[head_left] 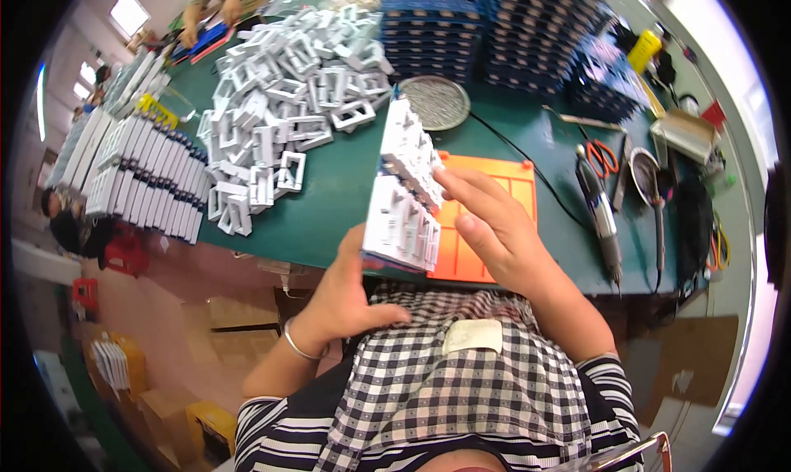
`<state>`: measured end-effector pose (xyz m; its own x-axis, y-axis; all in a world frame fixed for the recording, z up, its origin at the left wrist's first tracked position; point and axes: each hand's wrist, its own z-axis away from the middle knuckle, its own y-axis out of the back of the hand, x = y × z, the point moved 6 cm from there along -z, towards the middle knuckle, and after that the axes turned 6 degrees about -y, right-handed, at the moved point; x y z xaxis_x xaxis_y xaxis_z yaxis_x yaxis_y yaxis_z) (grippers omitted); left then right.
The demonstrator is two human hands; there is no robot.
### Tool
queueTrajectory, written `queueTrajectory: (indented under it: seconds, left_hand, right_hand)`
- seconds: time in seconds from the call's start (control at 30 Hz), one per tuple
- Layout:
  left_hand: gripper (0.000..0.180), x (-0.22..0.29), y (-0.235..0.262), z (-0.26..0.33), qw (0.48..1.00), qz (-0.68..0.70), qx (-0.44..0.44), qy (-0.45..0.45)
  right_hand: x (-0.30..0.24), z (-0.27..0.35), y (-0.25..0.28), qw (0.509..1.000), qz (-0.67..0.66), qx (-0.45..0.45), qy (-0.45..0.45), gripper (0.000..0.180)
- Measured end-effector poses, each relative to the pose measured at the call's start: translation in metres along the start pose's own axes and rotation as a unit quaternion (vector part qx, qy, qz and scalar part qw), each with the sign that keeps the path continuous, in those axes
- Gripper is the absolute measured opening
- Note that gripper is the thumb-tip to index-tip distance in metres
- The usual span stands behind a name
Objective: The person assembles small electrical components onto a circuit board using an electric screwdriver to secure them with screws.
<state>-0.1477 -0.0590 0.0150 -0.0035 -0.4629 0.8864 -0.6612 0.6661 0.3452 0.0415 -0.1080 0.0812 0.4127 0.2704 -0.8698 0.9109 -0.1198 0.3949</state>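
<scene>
A blue tray of white plastic parts (401, 200) is tipped up on its edge in front of me, slightly smeared by motion. My left hand (338, 303) supports it at the lower left side. Those fingers pass partly out of sight behind the tray, and the thumb sticks out toward my apron. On the other side is my right hand (498, 229), its fingers stretched out and the index fingertip close to the parts; whether it touches them I cannot tell. Under the right hand lies an orange board (470, 245) on the green table (321, 212).
White plastic frames (276, 122) are heaped at the back left, beside stacked rows of white parts (152, 183). Stacked blue trays (432, 31) stand behind a round dish (432, 103). To the right lie scissors (603, 159) and a corded electric screwdriver (600, 212). A co-worker's hands (231, 9) show far left.
</scene>
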Motion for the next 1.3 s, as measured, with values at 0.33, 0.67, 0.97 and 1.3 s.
queueTrajectory:
  seconds: [0.33,0.67,0.97,1.3]
  left_hand:
    - [0.055,-0.048,0.016,0.023,0.919,0.234,0.301,0.100]
    - [0.039,-0.048,0.031,0.022,0.794,0.446,0.396,0.119]
    - [0.044,0.083,0.228,0.057,0.810,0.197,0.520,-0.185]
    - [0.021,0.067,0.521,0.149,0.742,0.103,0.662,-0.025]
  right_hand:
    - [0.083,0.049,0.006,0.978,-0.041,0.004,-0.203,0.037]
    - [0.115,0.062,0.001,0.971,-0.083,0.053,-0.220,0.030]
    - [0.122,0.070,0.000,0.977,-0.049,0.054,-0.200,0.026]
    - [0.113,0.065,0.000,0.973,-0.053,0.061,-0.218,0.026]
